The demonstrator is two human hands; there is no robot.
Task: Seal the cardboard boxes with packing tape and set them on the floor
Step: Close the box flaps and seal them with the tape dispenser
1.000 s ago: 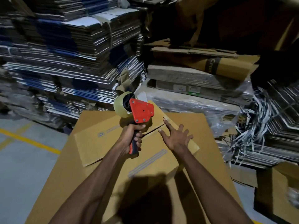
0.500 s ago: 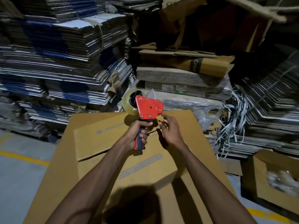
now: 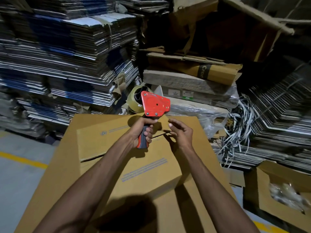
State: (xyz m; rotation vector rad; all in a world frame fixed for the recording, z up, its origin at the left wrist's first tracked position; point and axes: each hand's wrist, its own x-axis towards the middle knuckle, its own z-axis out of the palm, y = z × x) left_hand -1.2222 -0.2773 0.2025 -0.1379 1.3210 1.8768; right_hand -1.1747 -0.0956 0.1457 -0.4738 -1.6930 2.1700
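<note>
A brown cardboard box (image 3: 117,158) with its top flaps folded shut lies on a wide cardboard surface (image 3: 55,174) in front of me. My left hand (image 3: 143,132) grips the handle of a red tape dispenser (image 3: 154,105), held upright above the box's far end; its clear tape roll (image 3: 134,100) sits behind the red plate. My right hand (image 3: 181,133) hovers just right of the dispenser with fingers curled and slightly apart, the thumb near the dispenser's lower edge. Whether it pinches the tape end is not visible.
Tall stacks of flattened cartons (image 3: 58,64) rise at the back left, more bundles (image 3: 193,78) behind the box. Loose strapping (image 3: 239,132) spills at the right. An open box with plastic inside (image 3: 279,190) stands lower right. Grey floor with a yellow line (image 3: 23,160) lies left.
My right hand lifted off the box flap and came up beside the dispenser. The dispenser rose and shifted right in my left hand.
</note>
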